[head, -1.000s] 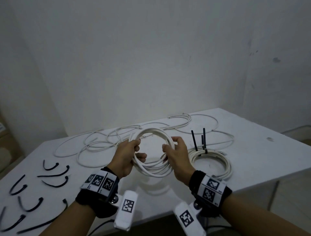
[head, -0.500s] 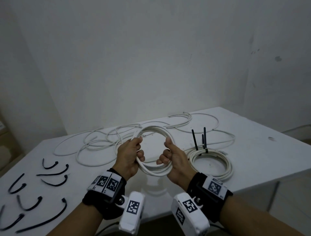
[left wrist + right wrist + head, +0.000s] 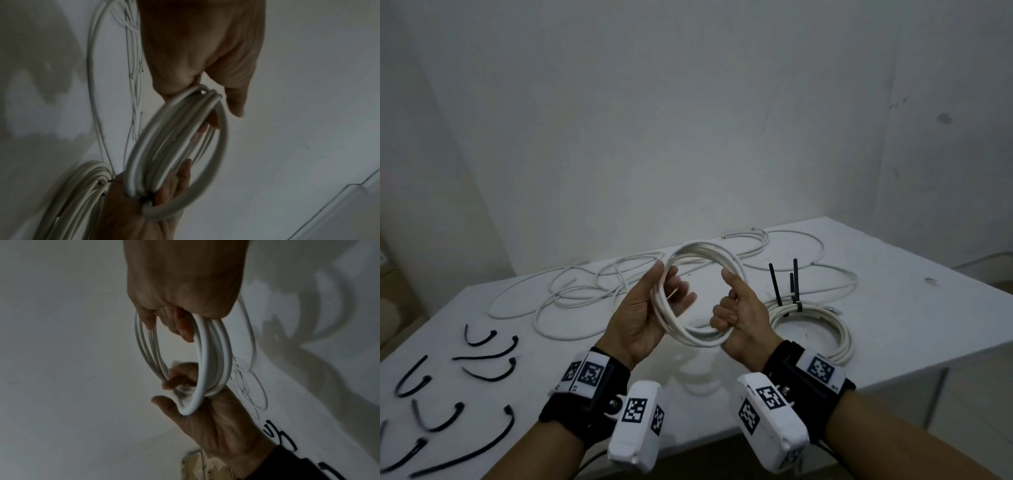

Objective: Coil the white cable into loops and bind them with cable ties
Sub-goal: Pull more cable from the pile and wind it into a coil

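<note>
I hold a coil of white cable (image 3: 703, 337) upright above the table (image 3: 914, 329), one hand on each side. My left hand (image 3: 643, 308) grips its left side, thumb outside the loops and fingers curled through the ring. My right hand (image 3: 739, 311) grips the lower right side with curled fingers, index finger raised along the loops. In the left wrist view the coil (image 3: 164, 146) runs from my left hand (image 3: 205, 56) to my right hand (image 3: 144, 211). The right wrist view has the coil (image 3: 207, 361) between right hand (image 3: 185, 288) and left hand (image 3: 216, 418). Several black cable ties (image 3: 489, 370) lie far left.
A bound white coil (image 3: 822, 329) lies on the table right of my hands, its black tie tails (image 3: 794, 281) sticking up. Loose white cable (image 3: 585, 294) sprawls across the back of the table. The front edge (image 3: 893, 370) runs just below my wrists.
Both hands have lifted the coil slightly and turned it. My left palm now faces me, and my right index finger has straightened upward along the loops.
</note>
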Motion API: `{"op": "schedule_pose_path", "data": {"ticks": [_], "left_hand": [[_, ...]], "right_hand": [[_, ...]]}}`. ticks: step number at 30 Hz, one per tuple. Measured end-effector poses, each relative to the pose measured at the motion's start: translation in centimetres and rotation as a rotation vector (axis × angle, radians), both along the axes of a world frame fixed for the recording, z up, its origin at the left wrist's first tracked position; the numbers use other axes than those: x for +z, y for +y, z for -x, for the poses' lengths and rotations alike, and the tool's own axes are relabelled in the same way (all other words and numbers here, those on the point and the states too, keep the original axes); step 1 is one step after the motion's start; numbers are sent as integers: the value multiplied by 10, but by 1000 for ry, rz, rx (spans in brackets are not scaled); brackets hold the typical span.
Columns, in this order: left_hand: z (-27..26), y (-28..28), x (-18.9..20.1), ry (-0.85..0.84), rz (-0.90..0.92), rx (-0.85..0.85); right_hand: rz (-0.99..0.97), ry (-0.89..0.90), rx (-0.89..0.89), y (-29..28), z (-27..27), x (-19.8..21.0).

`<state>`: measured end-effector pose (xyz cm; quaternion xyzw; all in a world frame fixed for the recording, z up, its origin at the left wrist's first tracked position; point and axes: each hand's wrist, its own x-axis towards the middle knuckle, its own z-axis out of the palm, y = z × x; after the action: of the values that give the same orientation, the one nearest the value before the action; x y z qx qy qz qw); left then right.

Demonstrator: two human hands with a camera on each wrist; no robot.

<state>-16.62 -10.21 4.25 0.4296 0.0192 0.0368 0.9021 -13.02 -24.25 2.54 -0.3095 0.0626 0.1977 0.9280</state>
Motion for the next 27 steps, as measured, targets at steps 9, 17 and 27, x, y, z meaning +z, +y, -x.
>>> {"op": "schedule_pose_path", "data": {"ticks": [9,17,27], "left_hand": [[13,-31,-15,-110,-22,90],[10,-15,-2,68,-26,90],[15,1,4,159,-128,29]], "right_hand": [[-33,79,-79,3,-3,6],[96,-33,115,-4,-1,-3],[343,-182,341,-15,-13,3]]}}
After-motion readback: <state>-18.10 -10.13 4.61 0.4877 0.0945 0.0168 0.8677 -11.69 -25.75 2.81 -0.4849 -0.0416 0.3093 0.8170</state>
